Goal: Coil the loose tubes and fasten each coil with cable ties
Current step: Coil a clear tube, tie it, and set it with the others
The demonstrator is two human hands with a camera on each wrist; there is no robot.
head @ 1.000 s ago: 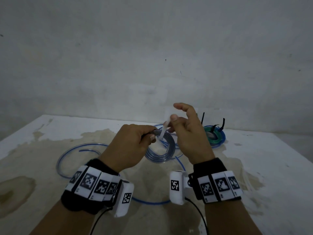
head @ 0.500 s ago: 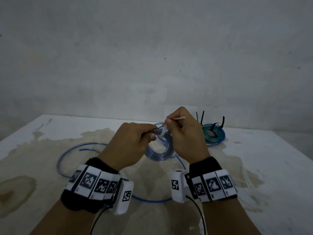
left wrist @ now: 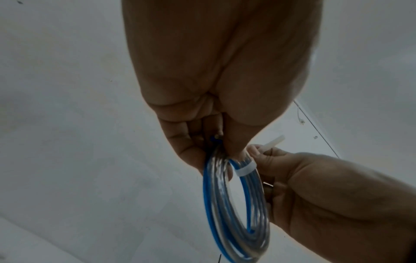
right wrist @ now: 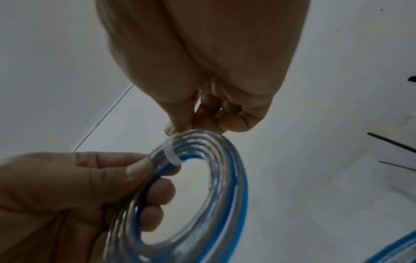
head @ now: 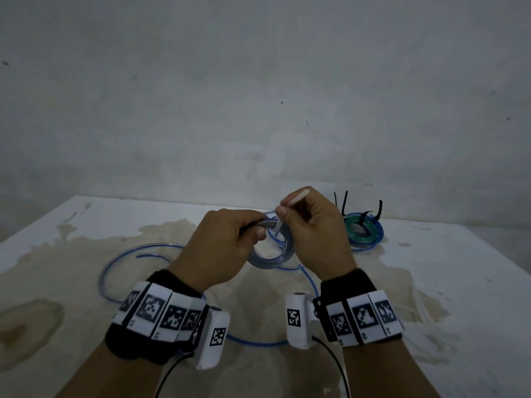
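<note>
- Toward the left of the head view, a loose tube (head: 138, 254) lies in a wide arc on the stained tabletop (head: 71, 268), not yet coiled.
- At centre left, my left hand (head: 221, 251) holds the clear-and-blue coil (head: 273, 254) up off the tabletop, fingers and thumb curled round the bundled loops near its top.
- Just right of that grip, the white cable tie (head: 277, 225) wraps the bundle. My right hand (head: 316, 239) pinches its free tail between thumb and fingers, and the tail end pokes out above the knuckles.
- To do this step well, I judge I should pull the tail straight away from the tie's head while the left hand keeps the loops stacked flat, so no loop slips out before the band bites.
- At the right, a green-and-blue coil (head: 363, 232) rests on the tabletop with black ties (head: 344, 203) sticking up; that one looks fastened.
- The left wrist view shows the white band (left wrist: 245, 170) snug across the loops and a blue tube end tucked under my fingers, both hidden from the head view.
- The right wrist view shows the band (right wrist: 172, 154) from the coil's other side, with the left thumb (right wrist: 139, 170) pressed beside it. The tie's head I cannot make out anywhere.
</note>
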